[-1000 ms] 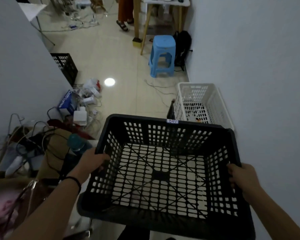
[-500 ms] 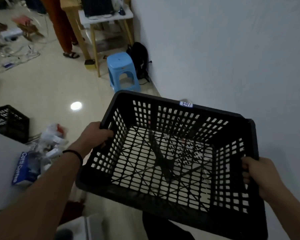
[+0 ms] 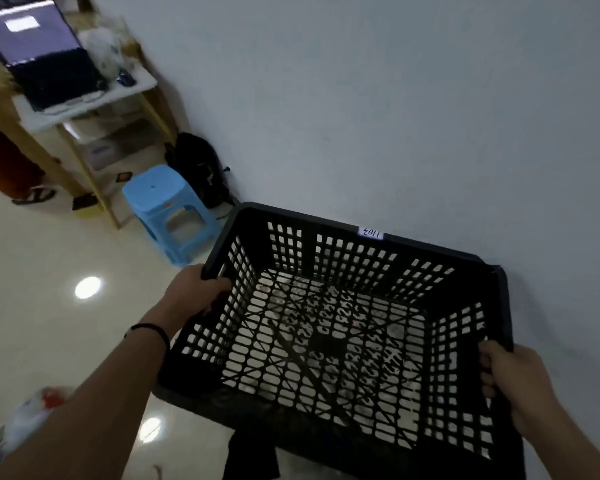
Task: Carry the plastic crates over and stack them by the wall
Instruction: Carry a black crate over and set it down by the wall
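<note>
Left hand (image 3: 196, 292): fingers curled over the left rim of the black crate (image 3: 329, 344), thumb outside; forearm reaches in from lower left, thin dark band (image 3: 149, 331) at the wrist. Right hand (image 3: 511, 372): fingers wrapped over the right rim near its corner, forearm coming from lower right. Both hands clamp the crate, which hangs above the floor, tilted slightly, empty. White label (image 3: 371, 233) on its far rim.

Through the lattice bottom a pale perforated surface shows; cannot tell what it is.

Room: glossy cream tiled floor (image 3: 49, 327) with two lamp reflections. Plain grey wall (image 3: 395, 116) fills the right and upper view; crate's far rim lies close beside it, contact unclear. Blue plastic stool (image 3: 163, 206) stands left of the crate's far corner, black backpack (image 3: 201, 171) behind it against the wall. Wooden table (image 3: 84, 98) at upper left carries an open laptop (image 3: 45, 60).

Open floor lies left of the crate; blurred clutter at the lower left edge.
</note>
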